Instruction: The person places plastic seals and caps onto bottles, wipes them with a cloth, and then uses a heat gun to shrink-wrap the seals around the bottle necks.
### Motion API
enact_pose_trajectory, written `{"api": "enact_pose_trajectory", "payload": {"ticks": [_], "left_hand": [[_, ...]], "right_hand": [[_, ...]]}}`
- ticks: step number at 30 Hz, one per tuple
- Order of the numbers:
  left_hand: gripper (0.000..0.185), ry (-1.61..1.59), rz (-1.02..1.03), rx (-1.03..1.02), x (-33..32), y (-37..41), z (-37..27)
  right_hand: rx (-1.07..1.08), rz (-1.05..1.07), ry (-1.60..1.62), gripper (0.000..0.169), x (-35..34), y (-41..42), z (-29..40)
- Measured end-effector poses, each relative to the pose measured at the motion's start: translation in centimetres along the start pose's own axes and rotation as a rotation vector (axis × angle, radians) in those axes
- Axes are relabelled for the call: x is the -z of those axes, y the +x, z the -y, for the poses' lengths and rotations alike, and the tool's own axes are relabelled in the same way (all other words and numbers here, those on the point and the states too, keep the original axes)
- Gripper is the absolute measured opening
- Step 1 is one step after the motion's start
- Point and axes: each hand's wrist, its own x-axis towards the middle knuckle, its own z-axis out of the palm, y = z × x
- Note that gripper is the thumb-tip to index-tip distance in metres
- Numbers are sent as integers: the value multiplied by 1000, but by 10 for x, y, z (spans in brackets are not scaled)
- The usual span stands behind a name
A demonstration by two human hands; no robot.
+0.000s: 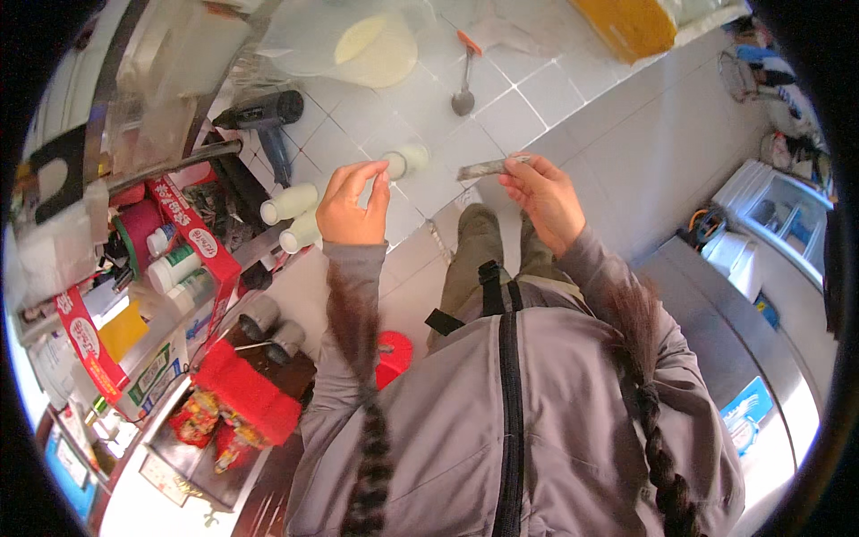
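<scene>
My right hand (547,201) pinches one end of a short, narrow grey strip (482,169) between thumb and fingers. The strip's free end points left; its material is too blurred to name. Facing it, my left hand (354,205) has thumb and index tips brought close together, and I cannot tell whether something thin is between them. Just beyond those fingertips a pale green cylinder (409,161) lies on the tiled surface (517,111). Two similar cylinders, one an upper pale green cylinder (290,204) and one a lower pale green cylinder (300,231), are left of my left hand.
A hair dryer (272,127) lies at the left, near a shelf with bottles (176,268) and a red printed border (218,258). Farther off are a spoon with an orange handle (463,94) and a clear plastic bag (295,47). A dark cabinet top (704,302) stands right.
</scene>
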Motion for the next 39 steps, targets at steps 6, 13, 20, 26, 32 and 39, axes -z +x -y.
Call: {"api": "enact_pose_trajectory", "payload": {"ticks": [6,13,20,26,32,39], "left_hand": [[16,274,69,-120,-25,0,28],[18,371,68,-141,-30,-3,24],[18,383,69,-157,-32,-4,24],[19,354,89,-142,-32,-5,23],[18,370,82,-126,-32,-4,19],[18,389,87,-133,-34,-3,17]], "right_hand": [[-108,122,56,41,-2,26,-30],[49,37,68,20,-28,35,-45],[205,127,-63,20,-27,40,-59],[502,122,-380,25,-24,45,-57],[672,152,-546,23,-16,54,-60],[750,214,-656,32,-16,57,-60]]}}
